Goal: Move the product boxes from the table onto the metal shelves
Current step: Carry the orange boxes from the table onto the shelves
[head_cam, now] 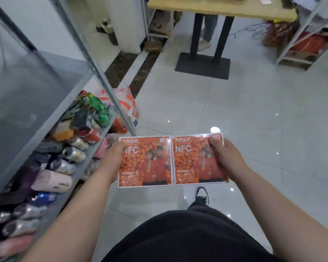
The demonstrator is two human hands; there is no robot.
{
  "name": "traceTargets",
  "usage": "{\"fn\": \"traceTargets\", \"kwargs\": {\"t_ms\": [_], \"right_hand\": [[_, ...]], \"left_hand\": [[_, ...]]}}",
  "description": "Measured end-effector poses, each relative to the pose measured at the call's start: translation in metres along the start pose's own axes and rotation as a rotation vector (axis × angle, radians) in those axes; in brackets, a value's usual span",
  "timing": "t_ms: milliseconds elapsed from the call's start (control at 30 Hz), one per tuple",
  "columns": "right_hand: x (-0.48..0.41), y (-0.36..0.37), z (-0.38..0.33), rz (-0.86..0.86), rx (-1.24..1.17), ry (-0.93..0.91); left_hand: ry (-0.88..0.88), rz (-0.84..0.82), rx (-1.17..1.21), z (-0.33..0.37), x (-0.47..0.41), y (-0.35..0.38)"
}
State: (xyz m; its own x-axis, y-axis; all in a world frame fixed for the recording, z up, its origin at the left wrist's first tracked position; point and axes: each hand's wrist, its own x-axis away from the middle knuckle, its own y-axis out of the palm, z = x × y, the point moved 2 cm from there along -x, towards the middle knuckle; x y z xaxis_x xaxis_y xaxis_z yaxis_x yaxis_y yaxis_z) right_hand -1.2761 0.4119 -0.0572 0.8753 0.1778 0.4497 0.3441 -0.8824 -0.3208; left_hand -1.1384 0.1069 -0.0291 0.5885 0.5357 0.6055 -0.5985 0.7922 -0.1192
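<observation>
I hold two flat orange product boxes side by side over the white tiled floor, each printed with "NFC". My left hand (113, 160) grips the left box (150, 163) by its left edge, thumb on top. My right hand (222, 157) grips the right box (195, 161) by its right edge. The boxes touch along their inner edges. The grey metal shelf (36, 95) stands at my left, its upper board bare. The wooden table (223, 8) stands far ahead.
The lower shelf level (87, 157) holds several cans, bottles and wrapped packs. An orange-white bag (125, 104) lies by the shelf post. Another shelf unit (303, 44) with boxes stands at the far right. A person's leg (206, 35) shows behind the table's black base (203, 67).
</observation>
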Motion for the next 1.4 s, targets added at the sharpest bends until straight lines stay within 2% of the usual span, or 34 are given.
{"fn": "traceTargets", "kwargs": {"t_ms": [233,433,700,867,1067,1267,1400], "right_hand": [[-0.105,0.031,-0.095,-0.308,0.072,-0.157],[-0.149,0.078,-0.201,-0.497,0.063,-0.339],[-0.109,0.149,-0.366,-0.691,-0.013,-0.693],[-0.06,0.189,-0.447,-0.802,-0.146,-0.832],[-0.029,0.213,-0.511,-0.771,-0.207,-0.943],[-0.016,0.226,-0.568,-0.516,-0.151,-1.122],[-0.005,0.235,-0.613,-0.444,-0.089,-1.192]], "left_hand": [[0.039,0.309,0.157,0.044,0.002,-0.01],[0.257,0.531,0.298,0.09,0.026,-0.033],[0.523,0.76,0.361,0.162,0.093,-0.101],[0.679,0.819,0.435,0.208,0.124,-0.158],[0.82,0.824,0.439,0.248,0.136,-0.203],[0.89,0.869,0.315,0.279,0.122,-0.231],[0.89,0.848,0.247,0.304,0.11,-0.233]]}}
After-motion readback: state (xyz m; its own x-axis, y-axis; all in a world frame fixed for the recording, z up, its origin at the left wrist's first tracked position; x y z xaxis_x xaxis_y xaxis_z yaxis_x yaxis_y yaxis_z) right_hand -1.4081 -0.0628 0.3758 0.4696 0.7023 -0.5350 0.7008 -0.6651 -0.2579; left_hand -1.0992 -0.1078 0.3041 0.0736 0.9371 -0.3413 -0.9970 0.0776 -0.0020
